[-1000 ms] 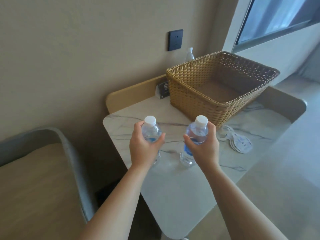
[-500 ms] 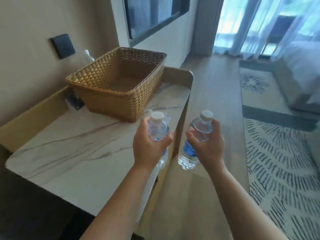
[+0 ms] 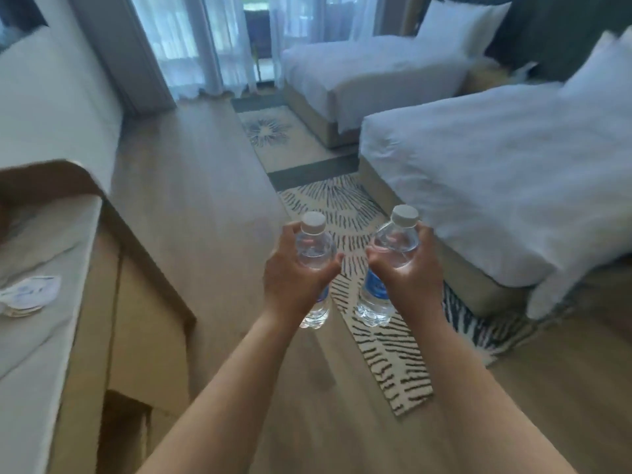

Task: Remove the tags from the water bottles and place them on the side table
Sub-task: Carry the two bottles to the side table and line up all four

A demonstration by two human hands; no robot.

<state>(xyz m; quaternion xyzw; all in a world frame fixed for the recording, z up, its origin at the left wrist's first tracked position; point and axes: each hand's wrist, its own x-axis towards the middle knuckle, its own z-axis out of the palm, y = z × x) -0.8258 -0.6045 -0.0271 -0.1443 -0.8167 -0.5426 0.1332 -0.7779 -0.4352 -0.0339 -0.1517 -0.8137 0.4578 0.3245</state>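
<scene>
My left hand (image 3: 294,278) grips a small clear water bottle (image 3: 313,244) with a white cap and blue label, held upright over the wooden floor. My right hand (image 3: 408,271) holds a second, matching water bottle (image 3: 376,299), tilted slightly. No tag hangs on either bottle neck. A small pile of white paper tags (image 3: 29,294) lies on the marble-topped table (image 3: 41,354) at the far left.
Two beds with white linen stand at the right: the near bed (image 3: 496,179) and the far bed (image 3: 369,66). A patterned rug (image 3: 386,354) runs along the wooden floor (image 3: 205,206) between table and beds. Sheer curtains (image 3: 191,46) cover the window at the back.
The view has swung right, away from the table and basket toward the beds. Both hands still hold their bottles, which are now over the floor and rug instead of beside the table.
</scene>
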